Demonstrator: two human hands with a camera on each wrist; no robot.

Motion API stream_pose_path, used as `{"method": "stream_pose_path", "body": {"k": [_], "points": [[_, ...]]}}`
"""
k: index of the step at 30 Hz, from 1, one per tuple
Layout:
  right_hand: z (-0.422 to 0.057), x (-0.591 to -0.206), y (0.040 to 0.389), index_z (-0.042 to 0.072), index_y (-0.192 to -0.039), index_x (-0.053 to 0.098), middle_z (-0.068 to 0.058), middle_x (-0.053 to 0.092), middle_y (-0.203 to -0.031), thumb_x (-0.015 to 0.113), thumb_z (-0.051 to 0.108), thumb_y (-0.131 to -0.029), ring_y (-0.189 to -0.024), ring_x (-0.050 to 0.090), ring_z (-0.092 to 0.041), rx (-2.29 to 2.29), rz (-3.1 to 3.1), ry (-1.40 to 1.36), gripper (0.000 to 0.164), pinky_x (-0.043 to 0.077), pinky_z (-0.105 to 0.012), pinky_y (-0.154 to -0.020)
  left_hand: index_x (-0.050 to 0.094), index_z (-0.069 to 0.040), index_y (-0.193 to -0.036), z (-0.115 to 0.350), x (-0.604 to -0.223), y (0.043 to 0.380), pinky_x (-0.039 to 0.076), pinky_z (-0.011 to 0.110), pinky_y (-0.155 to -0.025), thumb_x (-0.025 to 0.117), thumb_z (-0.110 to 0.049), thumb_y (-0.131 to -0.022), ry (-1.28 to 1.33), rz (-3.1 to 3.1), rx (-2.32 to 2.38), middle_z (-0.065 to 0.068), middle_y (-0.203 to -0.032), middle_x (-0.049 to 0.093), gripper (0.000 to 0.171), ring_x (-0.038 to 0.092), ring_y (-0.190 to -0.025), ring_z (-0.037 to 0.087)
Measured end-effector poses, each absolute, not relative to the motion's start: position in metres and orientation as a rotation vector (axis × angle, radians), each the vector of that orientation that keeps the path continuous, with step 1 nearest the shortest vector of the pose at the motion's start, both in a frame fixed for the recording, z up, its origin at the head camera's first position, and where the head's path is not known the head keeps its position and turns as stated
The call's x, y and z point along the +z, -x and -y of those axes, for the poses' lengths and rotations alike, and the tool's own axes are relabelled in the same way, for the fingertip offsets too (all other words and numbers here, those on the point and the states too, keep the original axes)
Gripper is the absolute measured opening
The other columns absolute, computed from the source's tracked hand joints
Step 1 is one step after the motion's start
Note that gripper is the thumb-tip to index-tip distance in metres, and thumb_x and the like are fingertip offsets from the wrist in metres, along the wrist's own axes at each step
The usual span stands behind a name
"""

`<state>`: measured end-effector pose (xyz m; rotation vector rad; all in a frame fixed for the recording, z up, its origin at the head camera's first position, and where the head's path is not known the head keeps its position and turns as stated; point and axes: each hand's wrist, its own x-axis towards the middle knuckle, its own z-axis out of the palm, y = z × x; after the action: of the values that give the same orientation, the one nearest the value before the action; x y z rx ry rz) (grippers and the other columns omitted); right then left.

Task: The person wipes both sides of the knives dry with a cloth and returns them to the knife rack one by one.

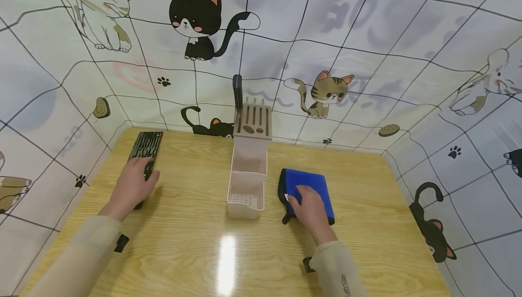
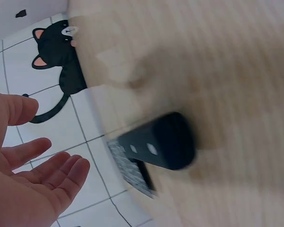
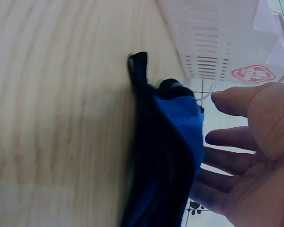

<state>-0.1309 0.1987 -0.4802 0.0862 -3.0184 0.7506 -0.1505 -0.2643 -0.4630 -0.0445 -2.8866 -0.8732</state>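
On the left of the table lies a cleaver with a patterned blade (image 1: 148, 142); its black riveted handle (image 2: 156, 144) points toward me. My left hand (image 1: 132, 184) hovers over it, fingers loosely bent, and in the left wrist view a gap shows between hand and handle. A blue cloth piece with black edging and a loop (image 1: 306, 179), like a pot holder or mitt, lies to the right. My right hand (image 1: 313, 211) is over its near part with fingers spread; whether the fingertips touch it I cannot tell.
Between the hands stands a pale utensil holder (image 1: 245, 211) with a slotted top and open compartments. A black-handled knife (image 1: 238, 91) stands in its left slot. Cat-printed cloth walls (image 1: 277, 61) enclose the wooden table (image 1: 183, 242) at the back and sides.
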Motion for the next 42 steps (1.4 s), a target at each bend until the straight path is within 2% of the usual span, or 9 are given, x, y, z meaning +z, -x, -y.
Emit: {"method": "stream_pose_path", "body": {"k": [10, 17, 24, 31, 34, 39, 42], "points": [[-0.207, -0.493, 0.129, -0.013, -0.132, 0.062, -0.035, 0.054, -0.141, 0.077, 0.024, -0.093, -0.133, 0.049, -0.052, 0.639, 3.006, -0.083, 0.055, 0.042, -0.061, -0.109, 0.044, 0.021, -0.140, 0.273, -0.485, 0.134, 0.039, 0.074, -0.096, 0.058, -0.019, -0.101, -0.019, 3.006, -0.767, 0.048, -0.135, 0.040, 0.058, 0.042, -0.119, 0.066], [-0.211, -0.497, 0.130, -0.014, -0.138, 0.055, -0.036, 0.047, -0.148, 0.080, 0.026, -0.091, -0.138, 0.044, -0.052, 0.625, 3.059, -0.061, 0.067, 0.040, -0.061, -0.111, 0.043, 0.025, -0.136, 0.272, -0.489, 0.132, 0.042, 0.073, -0.091, 0.056, -0.016, -0.098, -0.040, 3.042, -0.741, 0.051, -0.131, 0.042, 0.057, 0.046, -0.114, 0.067], [-0.213, -0.497, 0.133, -0.012, -0.138, 0.056, -0.034, 0.052, -0.144, 0.086, 0.032, -0.085, -0.135, 0.049, -0.050, 0.533, 3.103, -0.113, 0.075, 0.042, -0.060, -0.110, 0.044, 0.030, -0.129, 0.274, -0.492, 0.131, 0.049, 0.069, -0.081, 0.055, -0.015, -0.098, -0.066, 3.091, -0.671, 0.051, -0.121, 0.046, 0.056, 0.055, -0.102, 0.064], [-0.212, -0.499, 0.139, -0.013, -0.130, 0.064, -0.032, 0.062, -0.133, 0.087, 0.030, -0.083, -0.126, 0.059, -0.047, 0.340, 3.098, -0.223, 0.068, 0.049, -0.055, -0.105, 0.054, 0.027, -0.103, 0.273, -0.494, 0.132, 0.051, 0.058, -0.059, 0.057, -0.012, -0.096, -0.128, 3.096, -0.623, 0.040, -0.094, 0.052, 0.040, 0.060, -0.071, 0.048], [-0.210, -0.500, 0.141, -0.013, -0.128, 0.065, -0.032, 0.064, -0.131, 0.086, 0.026, -0.084, -0.123, 0.061, -0.047, 0.304, 3.101, -0.232, 0.062, 0.050, -0.055, -0.102, 0.056, 0.026, -0.100, 0.274, -0.495, 0.132, 0.051, 0.056, -0.056, 0.057, -0.011, -0.097, -0.160, 3.119, -0.610, 0.039, -0.093, 0.052, 0.037, 0.060, -0.068, 0.045], [-0.207, -0.501, 0.142, -0.012, -0.125, 0.067, -0.032, 0.065, -0.128, 0.084, 0.022, -0.084, -0.117, 0.063, -0.049, 0.263, 3.104, -0.240, 0.056, 0.053, -0.056, -0.097, 0.057, 0.026, -0.101, 0.275, -0.498, 0.134, 0.053, 0.057, -0.056, 0.061, -0.009, -0.096, -0.177, 3.141, -0.569, 0.040, -0.095, 0.053, 0.035, 0.061, -0.068, 0.047], [-0.206, -0.499, 0.143, -0.012, -0.123, 0.069, -0.032, 0.066, -0.126, 0.084, 0.022, -0.084, -0.115, 0.065, -0.049, 0.233, 3.110, -0.233, 0.054, 0.054, -0.056, -0.096, 0.060, 0.025, -0.094, 0.272, -0.498, 0.134, 0.054, 0.056, -0.055, 0.063, -0.006, -0.096, -0.143, 3.139, -0.554, 0.039, -0.091, 0.053, 0.031, 0.061, -0.067, 0.047]]}}
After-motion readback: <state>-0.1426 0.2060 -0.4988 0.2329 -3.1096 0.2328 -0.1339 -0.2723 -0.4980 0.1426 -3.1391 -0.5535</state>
